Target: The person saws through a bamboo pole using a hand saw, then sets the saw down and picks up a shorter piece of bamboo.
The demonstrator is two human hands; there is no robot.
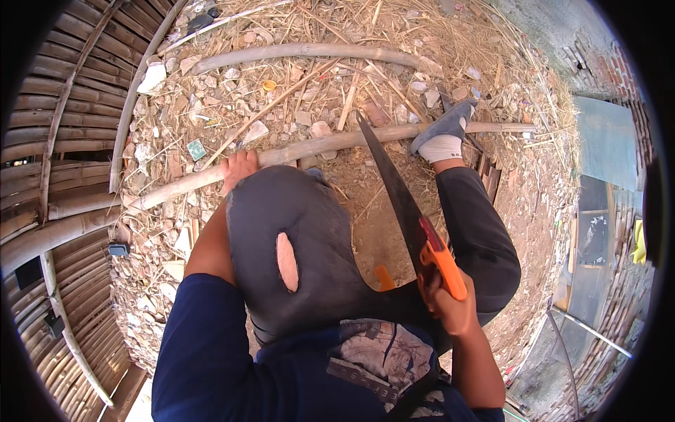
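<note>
This is an outdoor work yard where bamboo is cut and built with, rough and rural in look. The ground (295, 84) is bare earth strewn with dry straw, wood chips, broken stone and rubble. Long bamboo poles (302, 50) lie across it, far from the person and in the middle. On the left, a curved wall or frame of split bamboo slats (49, 141) lashed side by side fills the edge of the view. On the right stands a rough brick wall (612, 70) with a grey sheet panel (608, 141) leaning near it. A hand saw with an orange handle (422, 232) marks it as a place of manual woodwork.
</note>
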